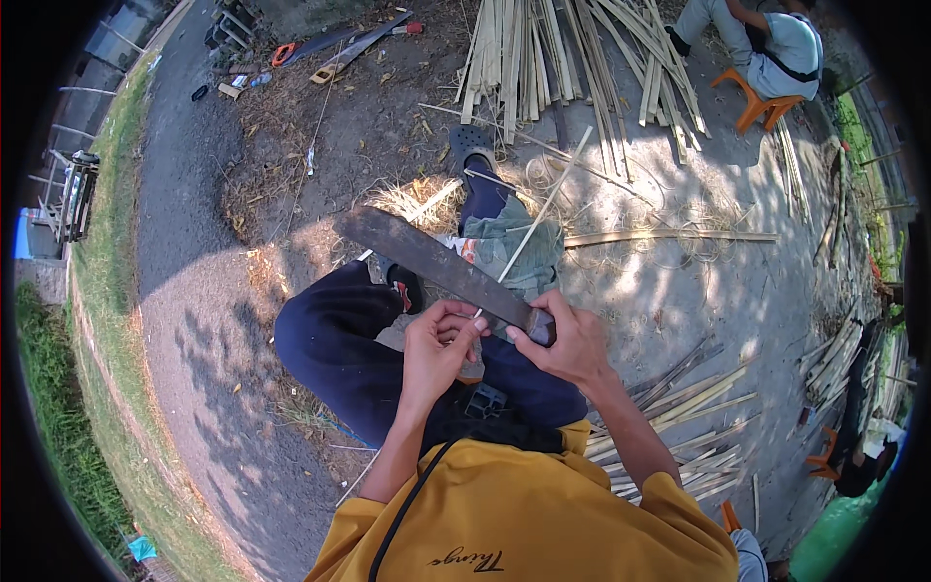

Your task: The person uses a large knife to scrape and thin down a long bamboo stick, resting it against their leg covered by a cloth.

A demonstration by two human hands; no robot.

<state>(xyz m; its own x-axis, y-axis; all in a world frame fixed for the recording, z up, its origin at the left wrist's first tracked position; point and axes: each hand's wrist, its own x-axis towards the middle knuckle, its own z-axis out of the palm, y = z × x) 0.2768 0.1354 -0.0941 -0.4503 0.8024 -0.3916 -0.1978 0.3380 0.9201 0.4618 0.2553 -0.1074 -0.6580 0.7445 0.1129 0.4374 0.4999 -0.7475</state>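
Note:
My right hand (567, 339) grips the handle of a long dark machete (427, 257), whose blade points up and to the left over my knees. A thin pale bamboo strip (543, 209) runs from my hands up and to the right, passing under the blade. My left hand (436, 339) pinches the near end of that strip right beside the blade. I sit with dark trousers and a yellow shirt, a grey-green cloth (509, 242) lying over my right leg.
A heap of split bamboo slats (562, 58) lies ahead, and more slats (689, 427) lie at my right. Another person sits on an orange stool (761, 102) at the upper right. A saw and tools (339, 48) lie at the upper left beside a paved path (184, 242).

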